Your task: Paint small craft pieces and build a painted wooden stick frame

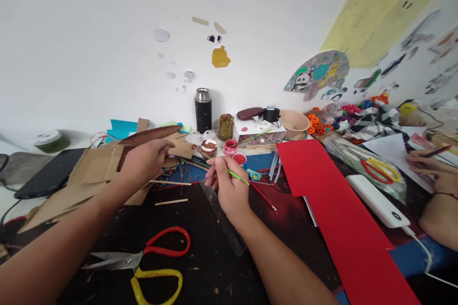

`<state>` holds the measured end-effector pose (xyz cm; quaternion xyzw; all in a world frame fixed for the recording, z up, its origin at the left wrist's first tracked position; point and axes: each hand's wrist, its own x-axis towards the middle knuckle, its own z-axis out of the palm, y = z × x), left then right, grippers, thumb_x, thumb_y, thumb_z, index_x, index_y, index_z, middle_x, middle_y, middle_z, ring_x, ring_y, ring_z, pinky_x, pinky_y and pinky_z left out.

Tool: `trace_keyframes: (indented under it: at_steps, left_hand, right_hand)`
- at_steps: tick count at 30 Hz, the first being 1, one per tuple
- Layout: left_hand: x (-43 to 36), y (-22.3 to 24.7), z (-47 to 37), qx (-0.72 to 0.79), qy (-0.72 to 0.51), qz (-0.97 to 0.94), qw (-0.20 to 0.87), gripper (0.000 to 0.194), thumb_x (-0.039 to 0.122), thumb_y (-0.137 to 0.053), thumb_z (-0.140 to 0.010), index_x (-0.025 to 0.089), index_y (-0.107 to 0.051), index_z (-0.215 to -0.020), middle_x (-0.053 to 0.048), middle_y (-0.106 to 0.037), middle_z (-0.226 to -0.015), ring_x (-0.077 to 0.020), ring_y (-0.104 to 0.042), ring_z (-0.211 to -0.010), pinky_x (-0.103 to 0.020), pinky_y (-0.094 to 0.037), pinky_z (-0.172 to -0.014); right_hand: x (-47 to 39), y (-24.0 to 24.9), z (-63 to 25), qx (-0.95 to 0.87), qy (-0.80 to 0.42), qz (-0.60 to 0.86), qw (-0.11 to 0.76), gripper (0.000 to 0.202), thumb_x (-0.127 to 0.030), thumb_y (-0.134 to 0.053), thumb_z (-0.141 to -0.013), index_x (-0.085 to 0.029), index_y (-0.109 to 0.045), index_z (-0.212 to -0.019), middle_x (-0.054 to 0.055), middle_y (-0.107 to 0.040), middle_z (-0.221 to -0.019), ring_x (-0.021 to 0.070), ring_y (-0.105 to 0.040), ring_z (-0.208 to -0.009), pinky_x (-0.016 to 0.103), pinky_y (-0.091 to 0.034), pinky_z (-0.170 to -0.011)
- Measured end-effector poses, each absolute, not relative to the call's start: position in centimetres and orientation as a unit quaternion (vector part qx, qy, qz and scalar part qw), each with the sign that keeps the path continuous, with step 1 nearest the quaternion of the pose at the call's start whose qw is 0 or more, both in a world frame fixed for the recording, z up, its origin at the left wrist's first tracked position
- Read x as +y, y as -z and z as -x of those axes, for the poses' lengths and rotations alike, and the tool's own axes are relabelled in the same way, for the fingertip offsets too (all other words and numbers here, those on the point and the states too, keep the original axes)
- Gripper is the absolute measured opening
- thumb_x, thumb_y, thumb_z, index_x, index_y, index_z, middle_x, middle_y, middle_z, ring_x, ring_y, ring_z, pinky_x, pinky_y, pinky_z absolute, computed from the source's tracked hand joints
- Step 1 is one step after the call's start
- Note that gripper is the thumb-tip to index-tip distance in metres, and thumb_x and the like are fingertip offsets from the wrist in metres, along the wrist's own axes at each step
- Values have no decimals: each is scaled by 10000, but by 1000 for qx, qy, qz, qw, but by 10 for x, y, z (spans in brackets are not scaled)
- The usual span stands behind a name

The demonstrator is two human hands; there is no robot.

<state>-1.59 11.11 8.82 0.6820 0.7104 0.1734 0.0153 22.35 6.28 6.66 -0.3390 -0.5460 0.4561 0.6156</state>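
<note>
Head view: black mat (pixel 203 248) at six o'clock, white wall (pixel 107 47) at twelve; right hand (pixel 232 195) grasps slim green handle (pixel 239 177), left hand (pixel 145 161) grip undeterminable.

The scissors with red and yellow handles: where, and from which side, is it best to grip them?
Probably by the red loop and yellow loop, coming from the right: both face that side, spread apart, while the metal blades point left, toward the left forearm.
</note>
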Motion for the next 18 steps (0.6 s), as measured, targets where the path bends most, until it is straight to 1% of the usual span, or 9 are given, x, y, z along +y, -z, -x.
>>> trace_keyframes:
  at_steps: [2, 3, 7, 10, 12, 15, 18]
  left_hand:
    - [110, -83, 17, 699, -192, -689, 24, 467, 393, -464, -983, 246, -827, -1238, -124, -851, -1190, -348, -774, -990, -369, -508, -758]
    - [108, -81, 18, 696, -197, -690, 25, 467, 413, -471, -981, 255, -829, -1234, -121, -855, -1163, -353, -775, -970, -371, -507, -748]
    - [95, -78, 21, 679, -188, -708, 49, 432, 468, -501, -958, 278, -865, -1090, -113, -868, -1063, -377, -780, -942, -382, -492, -723]
    - [79, -80, 25, 658, -173, -728, 84, 422, 514, -525, -954, 310, -875, -1073, -99, -872, -1012, -366, -782, -887, -385, -492, -727]
    - [65, -81, 29, 641, -158, -745, 97, 383, 545, -559, -942, 329, -868, -1010, -89, -868, -996, -352, -774, -850, -384, -490, -720]
    - [44, -83, 34, 610, -114, -776, 118, 283, 518, -622, -898, 316, -818, -920, -81, -835, -966, -348, -758, -884, -397, -501, -765]
    - [28, -79, 34, 600, -68, -787, 126, 195, 449, -667, -870, 292, -770, -921, -88, -793, -987, -354, -743, -948, -420, -514, -827]
  right_hand:
    - [65, -68, -225, -524, -470, 344, 622, 436, -573, -582, -1094, -189, -764, -998, 1, -691, -719, 113, -666, -543, 202, -441, -465]
    - [65, -69, -225, -517, -476, 345, 622, 442, -584, -590, -1087, -188, -763, -997, 0, -690, -714, 113, -667, -539, 200, -436, -458]
    - [64, -71, -225, -510, -490, 343, 618, 452, -600, -609, -1071, -184, -762, -982, 0, -688, -708, 110, -663, -534, 195, -426, -455]
    - [63, -70, -224, -513, -492, 342, 614, 440, -587, -616, -1072, -183, -760, -972, -3, -682, -704, 106, -652, -531, 200, -433, -466]
    - [63, -69, -224, -519, -491, 338, 613, 437, -581, -614, -1075, -184, -761, -968, -3, -682, -704, 106, -649, -529, 204, -434, -469]
    - [63, -67, -223, -529, -487, 337, 607, 443, -584, -605, -1079, -187, -766, -966, 4, -691, -712, 111, -654, -531, 213, -435, -468]
    - [62, -66, -222, -540, -484, 340, 599, 453, -600, -601, -1077, -193, -766, -968, 8, -700, -710, 120, -664, -534, 220, -443, -468]
